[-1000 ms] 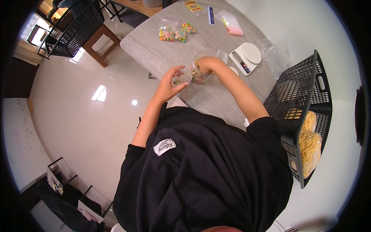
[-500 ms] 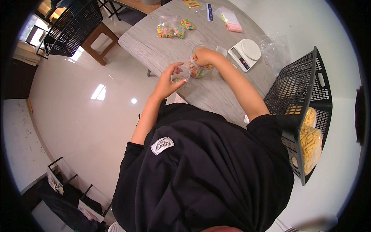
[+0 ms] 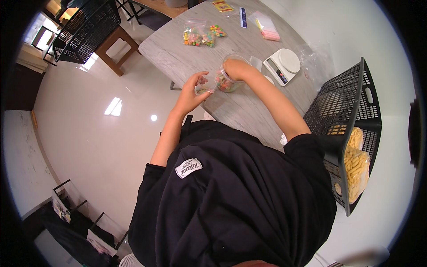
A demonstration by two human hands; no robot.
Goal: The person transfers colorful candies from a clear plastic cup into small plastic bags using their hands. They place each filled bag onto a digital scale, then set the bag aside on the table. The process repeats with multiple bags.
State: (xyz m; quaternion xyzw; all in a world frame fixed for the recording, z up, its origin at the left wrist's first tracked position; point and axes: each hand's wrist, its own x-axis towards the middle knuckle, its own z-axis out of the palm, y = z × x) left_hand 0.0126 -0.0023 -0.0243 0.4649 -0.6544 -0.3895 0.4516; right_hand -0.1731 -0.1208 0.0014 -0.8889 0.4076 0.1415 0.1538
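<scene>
Left hand [image 3: 191, 94] curls partly closed around a clear cup [image 3: 207, 84] near the left edge of the table [image 3: 253, 109]. Right hand [image 3: 236, 70] is inside a clear jar [image 3: 221, 74] of coloured candy [image 3: 227, 85], just right of the cup; fingers hidden, opening and grip cannot be told. Risk: wrist catching the rim could tip the jar; a loose left grip could drop the cup.

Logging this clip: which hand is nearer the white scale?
Right. The right hand, inside the clear jar, is left of the white scale; the left hand, holding a clear cup, is farther left.
</scene>
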